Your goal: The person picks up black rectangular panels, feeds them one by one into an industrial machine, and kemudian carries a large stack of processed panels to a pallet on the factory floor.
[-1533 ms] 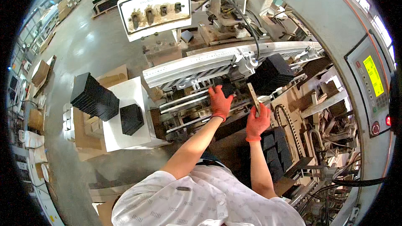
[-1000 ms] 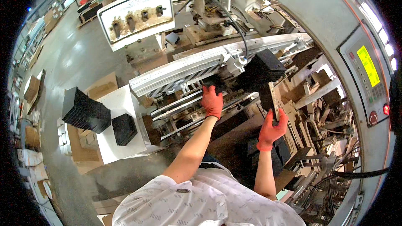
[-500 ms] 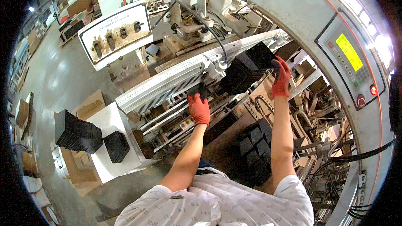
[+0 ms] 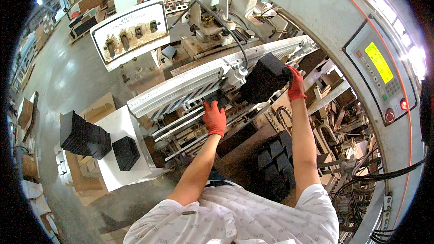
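Both of my hands wear red work gloves with dark fingertips. My left hand (image 4: 214,118) is closed at the edge of a small dark panel (image 4: 217,98) on the machine bed, its fingertips partly lost against the black. To the right, a tall stack of black panels (image 4: 264,81) leans on the machine beside the long metal fence (image 4: 181,81). My right hand (image 4: 296,84) is at the right edge of that stack, its fingers curled at the corner of the upper panels. The thumb is hard to make out.
On the left, a white surface (image 4: 118,178) bears a large black stack (image 4: 83,135) and a smaller one (image 4: 125,153). More black pieces (image 4: 275,158) lie low before me. A control panel (image 4: 377,70) is at right; a switch box (image 4: 131,34) stands at back left.
My right hand has moved slightly left and down. The top panel that jutted toward it now sits in line with the stack. My left hand stays nearly in place.
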`<action>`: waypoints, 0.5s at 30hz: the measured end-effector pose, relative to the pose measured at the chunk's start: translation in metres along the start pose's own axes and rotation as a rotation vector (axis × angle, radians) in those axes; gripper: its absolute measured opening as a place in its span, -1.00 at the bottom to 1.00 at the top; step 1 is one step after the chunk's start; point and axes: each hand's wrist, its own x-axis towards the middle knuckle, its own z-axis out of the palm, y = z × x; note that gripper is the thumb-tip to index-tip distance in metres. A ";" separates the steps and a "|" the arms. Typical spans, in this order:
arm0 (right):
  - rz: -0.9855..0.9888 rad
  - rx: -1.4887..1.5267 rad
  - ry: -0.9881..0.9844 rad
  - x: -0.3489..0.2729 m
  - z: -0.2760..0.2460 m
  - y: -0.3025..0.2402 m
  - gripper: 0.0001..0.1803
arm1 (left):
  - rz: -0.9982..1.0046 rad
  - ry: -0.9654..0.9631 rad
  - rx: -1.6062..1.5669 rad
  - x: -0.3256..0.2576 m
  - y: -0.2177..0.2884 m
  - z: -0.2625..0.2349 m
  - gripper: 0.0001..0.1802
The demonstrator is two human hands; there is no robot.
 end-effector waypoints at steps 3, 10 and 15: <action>-0.027 -0.014 -0.003 0.003 -0.011 0.007 -0.71 | 0.076 -0.237 -0.016 -0.016 -0.003 -0.037 -0.52; -0.047 0.042 0.048 -0.013 0.005 0.003 -0.76 | 0.159 -0.227 -0.047 -0.089 -0.056 -0.181 -0.59; -0.122 0.004 0.057 0.000 -0.031 0.032 -0.66 | 0.124 0.135 0.134 -0.115 -0.120 -0.252 -0.60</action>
